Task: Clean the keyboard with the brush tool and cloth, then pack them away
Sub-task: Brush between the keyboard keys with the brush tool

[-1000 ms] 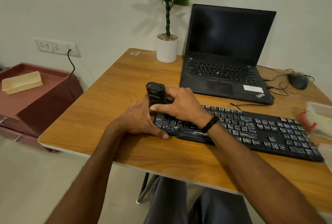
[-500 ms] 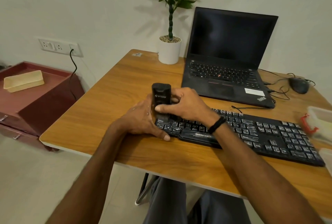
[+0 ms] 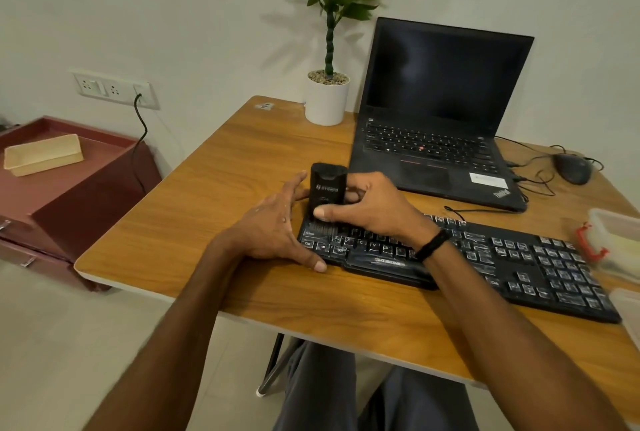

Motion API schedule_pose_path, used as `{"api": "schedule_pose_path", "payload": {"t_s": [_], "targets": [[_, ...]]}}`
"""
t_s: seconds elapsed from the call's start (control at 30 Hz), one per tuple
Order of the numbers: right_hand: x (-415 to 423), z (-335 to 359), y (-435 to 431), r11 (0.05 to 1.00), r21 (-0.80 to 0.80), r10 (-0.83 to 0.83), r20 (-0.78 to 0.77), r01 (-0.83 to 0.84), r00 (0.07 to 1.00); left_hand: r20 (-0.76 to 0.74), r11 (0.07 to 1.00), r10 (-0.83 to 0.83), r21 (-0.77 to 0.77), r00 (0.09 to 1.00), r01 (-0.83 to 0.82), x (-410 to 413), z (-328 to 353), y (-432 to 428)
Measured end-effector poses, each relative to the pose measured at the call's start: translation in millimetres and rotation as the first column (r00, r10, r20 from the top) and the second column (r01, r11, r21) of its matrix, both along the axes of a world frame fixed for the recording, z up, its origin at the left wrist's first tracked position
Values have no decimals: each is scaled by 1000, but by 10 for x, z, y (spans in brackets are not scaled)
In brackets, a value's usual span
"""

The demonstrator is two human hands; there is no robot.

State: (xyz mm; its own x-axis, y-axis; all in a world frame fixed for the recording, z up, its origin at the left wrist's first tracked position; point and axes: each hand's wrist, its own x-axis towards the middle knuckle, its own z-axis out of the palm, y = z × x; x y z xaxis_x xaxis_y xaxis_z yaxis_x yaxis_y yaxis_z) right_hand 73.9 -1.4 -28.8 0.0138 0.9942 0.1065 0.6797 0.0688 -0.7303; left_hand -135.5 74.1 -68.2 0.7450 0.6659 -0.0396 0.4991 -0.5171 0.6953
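A black keyboard (image 3: 519,261) lies along the front of the wooden desk (image 3: 221,188). My right hand (image 3: 367,205) grips a black brush tool (image 3: 327,188), held upright with its bristles down on the keys at the keyboard's left end. My left hand (image 3: 273,226) rests against the keyboard's left edge, fingers spread, thumb on the front corner, holding nothing. No cloth is clearly visible.
An open black laptop (image 3: 440,112) stands behind the keyboard, with a potted plant (image 3: 327,98) to its left and a mouse (image 3: 571,169) with cables to its right. A clear plastic box with a red clip (image 3: 616,240) sits at the right edge. A maroon cabinet (image 3: 69,188) stands left of the desk.
The brush tool and my right hand have shifted slightly along the left-end keys. The fingers of my left hand have spread a little. The camera view has drifted.
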Motion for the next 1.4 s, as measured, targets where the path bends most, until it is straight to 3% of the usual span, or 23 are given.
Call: {"api": "schedule_pose_path", "payload": {"t_s": [0.1, 0.2, 0.27, 0.33, 0.47, 0.57, 0.67, 0.73, 0.83, 0.93, 1.03, 1.07, 1.13, 1.2, 1.23, 1.3, 1.37, 1.4], "targets": [[52, 75, -27, 984, 129, -131, 30, 126, 991, -13, 1000, -1, -8, 1000, 0, -5, 8, 7], [37, 73, -92, 995, -87, 29, -153, -43, 988, -4, 1000, -7, -3, 1000, 7, -13, -3, 21], [13, 26, -73, 1000, -13, 2, -68, -2, 998, -12, 1000, -8, -1, 1000, 8, -17, -3, 14], [16, 80, -58, 984, 124, -132, 56, 124, 990, -19, 1000, 1, -1, 1000, -1, -24, 4, 11], [63, 102, -108, 998, -61, 20, -34, -22, 999, -20, 1000, -3, -7, 1000, 3, -18, 6, 6], [65, 101, -80, 990, 98, -109, 93, 100, 990, -29, 1000, 4, -3, 1000, -5, -12, 12, 7], [62, 134, -63, 1000, -15, -20, 33, 21, 999, -22, 1000, 5, -6, 1000, -5, -21, 30, 9], [38, 140, -80, 999, -38, -11, 71, 13, 997, -26, 1000, -1, -7, 1000, 1, -18, 29, 3], [36, 150, -75, 985, 127, -128, 118, 113, 985, -28, 1000, 0, 4, 1000, 0, -17, 15, 5], [69, 131, -35, 944, 217, -234, -91, 249, 968, -31, 1000, 5, 8, 1000, -5, -31, 18, 6], [164, 172, -11, 872, 197, -354, -379, 449, 855, -33, 1000, 7, 18, 999, -6, -27, 35, -8], [179, 192, -15, 858, 195, -373, -398, 474, 838, -35, 1000, 7, 21, 999, -6, -22, 37, -8], [183, 195, -42, 892, 165, -339, -372, 421, 864, -39, 1000, 4, 27, 999, -3, -7, 34, -5], [153, 155, -64, 978, 6, -182, -459, 208, 869, -43, 1000, 6, 28, 999, -4, -11, 26, -6], [126, 125, -65, 993, -65, -114, -441, 95, 890, -43, 1000, 5, 28, 999, -4, -15, 21, -8], [32, 69, -31, 997, -64, -51, -163, 41, 985, -41, 1000, 7, 27, 999, -6, -27, 23, -11], [-27, 39, 25, 978, 131, -177, 94, 164, 980, -42, 999, 20, 28, 999, -19, -32, 34, -25], [-33, 47, 39, 951, 229, -243, 134, 208, 961, -42, 999, 25, 30, 999, -24, -30, 36, -30]]}}
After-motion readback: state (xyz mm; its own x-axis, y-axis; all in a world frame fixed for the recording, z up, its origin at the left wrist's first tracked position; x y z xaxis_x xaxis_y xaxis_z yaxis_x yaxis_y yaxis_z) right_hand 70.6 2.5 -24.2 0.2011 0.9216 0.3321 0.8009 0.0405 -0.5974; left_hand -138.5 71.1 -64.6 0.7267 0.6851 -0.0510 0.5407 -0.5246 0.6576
